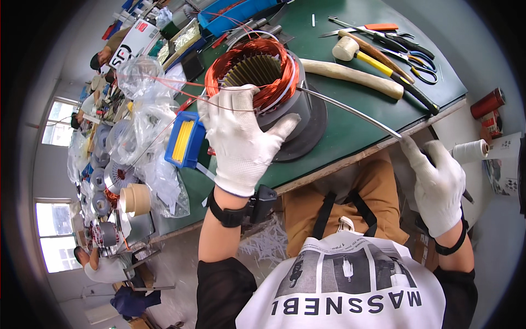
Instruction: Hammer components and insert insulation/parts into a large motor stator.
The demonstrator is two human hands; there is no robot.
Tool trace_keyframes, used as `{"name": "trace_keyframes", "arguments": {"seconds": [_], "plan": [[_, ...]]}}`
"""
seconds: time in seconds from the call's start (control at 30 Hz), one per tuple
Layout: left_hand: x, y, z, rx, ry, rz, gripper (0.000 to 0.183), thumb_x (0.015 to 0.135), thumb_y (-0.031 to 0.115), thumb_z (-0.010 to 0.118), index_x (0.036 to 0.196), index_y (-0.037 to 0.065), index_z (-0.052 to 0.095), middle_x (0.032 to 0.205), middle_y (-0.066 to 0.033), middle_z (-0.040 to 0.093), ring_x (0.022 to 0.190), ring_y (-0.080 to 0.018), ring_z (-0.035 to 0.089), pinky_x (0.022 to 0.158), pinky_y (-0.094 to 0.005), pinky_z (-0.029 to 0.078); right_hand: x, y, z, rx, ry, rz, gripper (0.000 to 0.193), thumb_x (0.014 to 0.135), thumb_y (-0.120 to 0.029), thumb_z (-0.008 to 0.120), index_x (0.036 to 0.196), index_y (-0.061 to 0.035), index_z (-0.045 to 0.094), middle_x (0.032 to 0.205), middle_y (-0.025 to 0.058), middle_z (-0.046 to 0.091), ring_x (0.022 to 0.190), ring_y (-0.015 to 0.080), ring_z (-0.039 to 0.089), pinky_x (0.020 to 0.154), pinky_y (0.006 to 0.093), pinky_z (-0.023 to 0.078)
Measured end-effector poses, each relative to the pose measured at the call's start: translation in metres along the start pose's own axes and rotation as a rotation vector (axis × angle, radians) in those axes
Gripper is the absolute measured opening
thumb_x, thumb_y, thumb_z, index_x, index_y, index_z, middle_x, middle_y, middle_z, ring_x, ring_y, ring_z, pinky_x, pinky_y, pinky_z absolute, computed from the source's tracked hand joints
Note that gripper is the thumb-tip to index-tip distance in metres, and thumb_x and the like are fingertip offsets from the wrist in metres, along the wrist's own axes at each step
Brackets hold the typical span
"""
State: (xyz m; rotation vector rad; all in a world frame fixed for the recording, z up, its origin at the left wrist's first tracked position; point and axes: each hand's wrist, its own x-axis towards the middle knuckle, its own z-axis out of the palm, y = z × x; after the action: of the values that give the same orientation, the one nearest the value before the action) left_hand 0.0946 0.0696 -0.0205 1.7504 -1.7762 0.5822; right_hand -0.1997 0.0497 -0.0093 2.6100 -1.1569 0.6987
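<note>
A motor stator (298,118) with a grey outer shell and copper-wire windings (216,71) stands on a dark round base (315,134). My left hand (241,131), in a white knit glove, lies against its near left side. The fingers reach over the winding's edge and the thumb points away to the right. Thin red wires run across these fingers. My right hand (438,181), gloved too, is wrapped round the dark handle of a long screwdriver (356,111). Its metal shaft stretches left to the stator's rim; where exactly the tip rests is hard to make out.
On the green table (350,153) lie a white-headed mallet (346,49), a curved wooden stick (353,78), scissors (422,66) and other hand tools. A blue box (185,140) of yellow strips stands left, beside plastic bags (156,126). A white thread spool (470,152) sits right.
</note>
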Motion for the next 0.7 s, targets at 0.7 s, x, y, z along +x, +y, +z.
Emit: {"name": "trace_keyframes", "arguments": {"seconds": [0.7], "plan": [[0.013, -0.031, 0.006, -0.300, 0.149, 0.126, 0.039, 0.055, 0.026, 0.086, 0.076, 0.008, 0.057, 0.073, -0.0069, 0.057, 0.072, -0.0279, 0.056, 0.074, -0.0405, 0.044, 0.011, -0.009, -0.028, -0.048, -0.066, -0.135, 0.044, 0.068, -0.008, 0.063, 0.112, -0.0122, 0.065, 0.073, 0.0040, 0.045, 0.064, 0.0170, 0.052, 0.052, 0.0301, 0.042]]}}
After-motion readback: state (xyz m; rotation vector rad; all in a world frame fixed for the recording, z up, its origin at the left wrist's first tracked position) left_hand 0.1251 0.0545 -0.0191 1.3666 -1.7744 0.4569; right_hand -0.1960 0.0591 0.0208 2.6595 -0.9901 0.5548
